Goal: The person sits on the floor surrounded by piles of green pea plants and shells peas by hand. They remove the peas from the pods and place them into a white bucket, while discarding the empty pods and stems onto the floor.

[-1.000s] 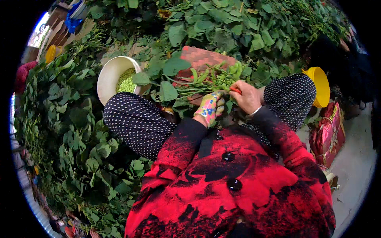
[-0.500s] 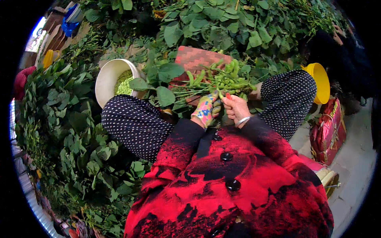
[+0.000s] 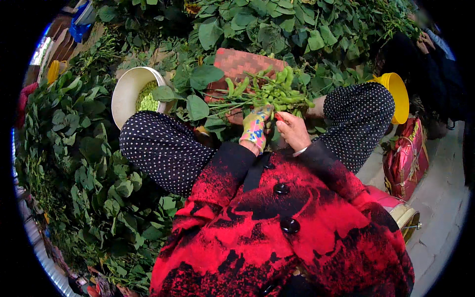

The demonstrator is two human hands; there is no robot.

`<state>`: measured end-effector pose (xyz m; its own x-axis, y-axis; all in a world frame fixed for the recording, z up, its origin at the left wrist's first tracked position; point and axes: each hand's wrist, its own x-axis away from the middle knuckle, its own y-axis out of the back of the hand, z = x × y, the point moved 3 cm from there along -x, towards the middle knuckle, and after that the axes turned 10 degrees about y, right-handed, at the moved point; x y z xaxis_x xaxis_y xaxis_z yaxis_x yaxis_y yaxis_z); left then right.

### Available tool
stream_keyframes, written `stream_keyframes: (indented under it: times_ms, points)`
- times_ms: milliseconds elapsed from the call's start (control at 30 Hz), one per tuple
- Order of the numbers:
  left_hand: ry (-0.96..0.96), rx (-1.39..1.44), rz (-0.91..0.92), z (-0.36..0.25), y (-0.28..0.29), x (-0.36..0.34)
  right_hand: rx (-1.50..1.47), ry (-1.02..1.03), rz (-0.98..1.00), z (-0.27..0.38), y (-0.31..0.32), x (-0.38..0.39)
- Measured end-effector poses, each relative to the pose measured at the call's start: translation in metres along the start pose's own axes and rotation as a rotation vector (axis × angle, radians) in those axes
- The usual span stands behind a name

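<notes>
My left hand [image 3: 256, 128], in a patterned glove of pink, yellow and blue, is closed at the near edge of a heap of green bean pods [image 3: 279, 94] on stalks. What its fingers hold is hidden. Close beside it on the right is my bare right hand [image 3: 293, 132], its thumb and fingers pinched together. A small red piece [image 3: 279, 117] shows at its fingertips; anything else in the pinch is too small to make out. Beneath the pods lies a red woven mat [image 3: 230, 60]. Broad leaves [image 3: 198, 107] hang off the stalks at the left.
A white bucket [image 3: 120, 94] holding light green beans tilts beside my left knee. By my right knee stands a yellow bucket [image 3: 401, 99]. Leafy plants [image 3: 89, 163] are piled left and ahead. A red bag [image 3: 406, 161] sits at right; another person's hand [image 3: 424, 43] shows far right.
My two hands, touching before, are now slightly apart. The left hand has turned more upright against the pods. The whole view has shifted a little.
</notes>
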<state>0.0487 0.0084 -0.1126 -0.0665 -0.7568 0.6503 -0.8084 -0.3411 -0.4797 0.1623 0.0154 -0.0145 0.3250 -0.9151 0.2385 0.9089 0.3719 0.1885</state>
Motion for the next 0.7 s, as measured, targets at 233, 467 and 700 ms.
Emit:
stream_keyframes:
  times_ms: [233,467,700]
  points:
    - [-0.019,0.061,-0.102,0.011,0.005,-0.013,-0.136,-0.045,0.058,0.0,-0.004,0.003]
    - [-0.075,0.07,0.032,0.018,0.006,-0.022,-0.084,-0.058,-0.029,-0.014,-0.002,-0.003]
    - [0.1,0.452,0.498,-0.006,-0.013,0.002,-0.292,-0.286,-0.074,-0.008,-0.002,0.0]
